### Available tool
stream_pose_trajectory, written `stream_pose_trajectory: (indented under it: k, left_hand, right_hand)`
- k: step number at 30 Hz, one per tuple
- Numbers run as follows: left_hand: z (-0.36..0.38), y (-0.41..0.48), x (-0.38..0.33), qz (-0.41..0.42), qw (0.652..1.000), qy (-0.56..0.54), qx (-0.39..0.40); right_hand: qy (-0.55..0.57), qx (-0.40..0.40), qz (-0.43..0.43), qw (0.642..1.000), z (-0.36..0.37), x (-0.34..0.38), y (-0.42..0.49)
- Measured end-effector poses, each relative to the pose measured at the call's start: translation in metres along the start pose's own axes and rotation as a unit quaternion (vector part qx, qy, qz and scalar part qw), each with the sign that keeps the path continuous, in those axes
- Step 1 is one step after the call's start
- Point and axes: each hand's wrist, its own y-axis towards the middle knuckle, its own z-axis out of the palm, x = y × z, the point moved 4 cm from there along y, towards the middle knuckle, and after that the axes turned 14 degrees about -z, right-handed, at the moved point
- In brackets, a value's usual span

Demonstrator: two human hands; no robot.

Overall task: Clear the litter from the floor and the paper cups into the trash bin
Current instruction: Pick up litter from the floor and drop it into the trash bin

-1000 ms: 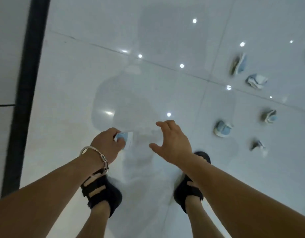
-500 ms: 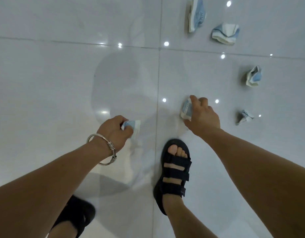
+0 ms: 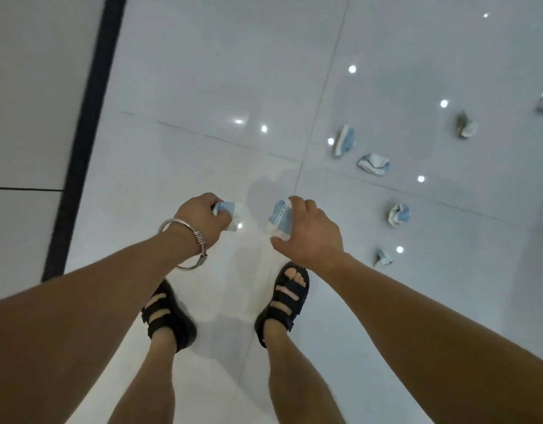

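Two black strap sandals [image 3: 169, 319] stand nearest me on the glossy white tiled floor [image 3: 203, 87]. Just past them my left hand [image 3: 203, 218], silver bangle [image 3: 184, 240] at its wrist, is fisted round a crushed blue-and-white paper cup [image 3: 225, 209] that pokes out rightward. My right hand [image 3: 310, 237] grips a flattened blue-and-white cup [image 3: 279, 220], long axis running away from me. Farther right, crumpled blue-and-white cups [image 3: 398, 214] lie scattered on the tiles, apart from one another

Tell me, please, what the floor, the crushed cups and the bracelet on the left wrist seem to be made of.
Floor: probably glazed ceramic or polished stone tile; it is glossy, reflects small lights, and has thin joints. Crushed cups: apparently thin printed paper, matte; they hold sharp creases. Bracelet: likely silver-coloured metal, shiny, with wound wire.
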Motion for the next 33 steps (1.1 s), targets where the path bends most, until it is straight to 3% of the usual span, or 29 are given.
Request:
stream_pose_trajectory:
  k: [8, 13, 18, 21, 26, 33]
  left_hand:
    - [-0.100, -0.153, 0.000, 0.049, 0.992, -0.105, -0.041]
    - [-0.142, -0.247, 0.088, -0.003, 0.979, -0.187, -0.086]
    - [-0.166, -0.358, 0.204, -0.054, 0.949, -0.265, -0.160]
    - [-0.163, -0.441, 0.290, -0.096, 0.925, -0.306, -0.205]
    - [-0.142, -0.586, 0.438, -0.195, 0.868, -0.363, -0.277]
    - [-0.075, -0.745, 0.595, -0.339, 0.772, -0.433, -0.320]
  right_hand:
    - [-0.058, 0.019, -0.083, 0.995, -0.148, 0.120, -0.073]
    - [-0.078, 0.005, -0.162, 0.984, -0.181, 0.220, -0.146]
    - [-0.140, 0.030, -0.264, 0.954, -0.164, 0.337, -0.226]
    - [-0.204, 0.067, -0.349, 0.912, -0.124, 0.419, -0.286]
    - [-0.264, 0.132, -0.502, 0.813, -0.037, 0.554, -0.404]
    - [-0.339, 0.243, -0.613, 0.671, 0.080, 0.667, -0.543]
